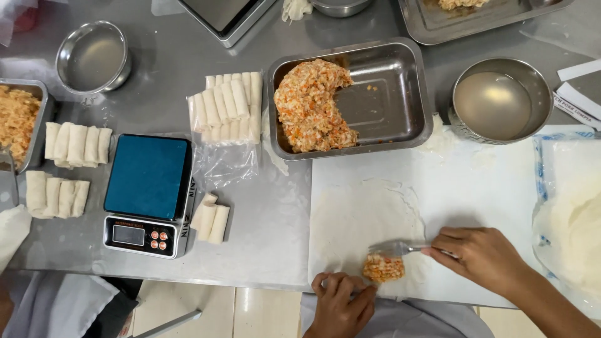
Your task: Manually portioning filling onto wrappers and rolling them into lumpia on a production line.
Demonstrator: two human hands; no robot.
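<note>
A thin round wrapper (363, 219) lies flat on a white cutting board (476, 188). A small mound of orange-and-white filling (383, 268) sits on the wrapper's near edge. My right hand (482, 256) grips a metal fork (397, 248), its tines resting on top of the mound. My left hand (341, 300) is curled at the wrapper's near edge, just left of the filling, fingertips touching the wrapper. A steel tray (388, 94) behind the board holds a large heap of the same filling (312, 106).
A steel bowl of cloudy liquid (501, 103) stands at the right rear. A bag of stacked wrappers (573, 219) lies at the far right. Rolled pieces (228, 106) lie on plastic, with more rolled pieces (66, 166) at left. A blue-topped scale (149, 194) stands beside three loose rolls (211, 219).
</note>
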